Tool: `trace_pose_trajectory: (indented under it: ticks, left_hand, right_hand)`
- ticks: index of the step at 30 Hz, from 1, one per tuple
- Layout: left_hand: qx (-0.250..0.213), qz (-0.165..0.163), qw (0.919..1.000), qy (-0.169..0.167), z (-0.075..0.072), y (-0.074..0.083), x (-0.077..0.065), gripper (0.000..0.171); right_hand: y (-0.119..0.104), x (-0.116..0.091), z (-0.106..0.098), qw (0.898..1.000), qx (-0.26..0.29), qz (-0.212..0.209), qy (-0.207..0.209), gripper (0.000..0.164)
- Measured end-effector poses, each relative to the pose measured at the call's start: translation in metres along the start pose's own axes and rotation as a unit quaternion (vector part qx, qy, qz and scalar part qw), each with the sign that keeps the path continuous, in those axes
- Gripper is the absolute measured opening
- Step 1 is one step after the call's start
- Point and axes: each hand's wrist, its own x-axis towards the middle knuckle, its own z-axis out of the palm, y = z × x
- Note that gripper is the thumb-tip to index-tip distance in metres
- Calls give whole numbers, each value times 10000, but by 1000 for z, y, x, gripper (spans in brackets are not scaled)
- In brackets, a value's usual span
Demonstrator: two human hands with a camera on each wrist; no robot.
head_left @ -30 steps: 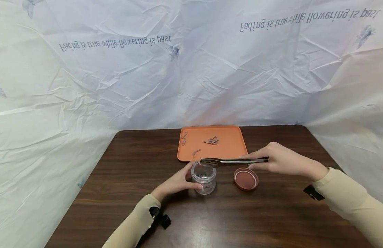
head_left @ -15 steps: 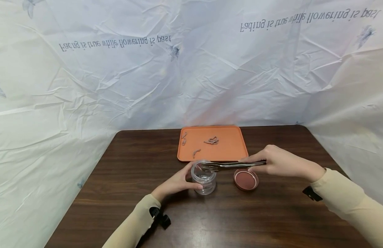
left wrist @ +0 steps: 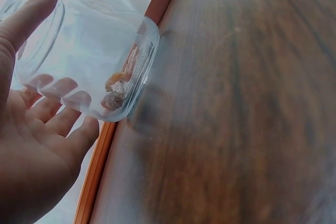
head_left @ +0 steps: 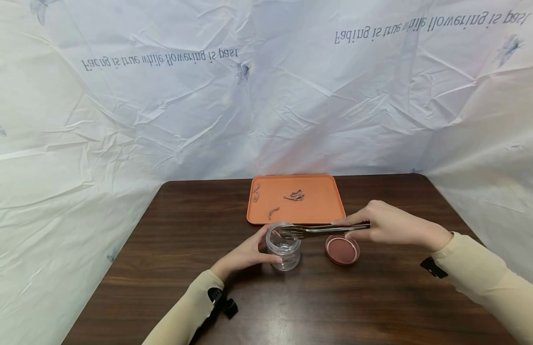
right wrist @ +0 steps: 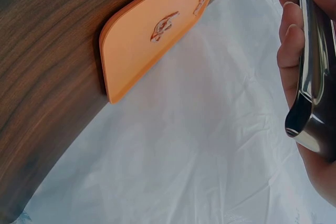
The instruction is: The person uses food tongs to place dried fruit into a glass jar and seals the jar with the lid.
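My left hand (head_left: 244,251) grips a clear jar (head_left: 288,262) on the dark wooden table, thumb on the near side and fingers round the far side. Inside the jar's base, the left wrist view shows a few brownish dried pieces (left wrist: 116,90). With my right hand (head_left: 391,226) I hold metal tongs (head_left: 322,229) almost level, their fork-like tips at the jar's open mouth. Whether the tips pinch anything is too small to tell. In the right wrist view, fingers and thumb close round the shiny tongs (right wrist: 315,72).
Behind the jar lies an orange tray (head_left: 318,206) bearing a small heap of dried strips (head_left: 295,195) and several loose ones near its left side. A reddish-brown lid (head_left: 342,250) rests right of the jar. White sheeting (head_left: 266,96) hangs behind the table.
My right hand has lowered slightly and moved left, bringing the tongs' tips down from above the rim into the jar's mouth. The left hand and jar have stayed put.
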Motion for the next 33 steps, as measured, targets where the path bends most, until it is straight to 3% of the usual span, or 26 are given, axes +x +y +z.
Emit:
trace_pose_trajectory:
  ticks: [18,24,28,33]
  left_hand:
    - [25,-37,10000,9,0,1,0,87]
    - [32,-6,10000,22,0,0,0,87]
    - [59,-41,10000,36,-1,0,-1,88]
    - [30,-24,10000,-6,-1,-1,-1,88]
  right_hand:
    - [-3,1,-2,9998,-83,128,-104,39]
    - [0,3,0,9999,-118,92,-36,48]
    - [-1,3,0,9991,3,357,236,56]
    - [2,4,-4,9938,-55,345,1056,58]
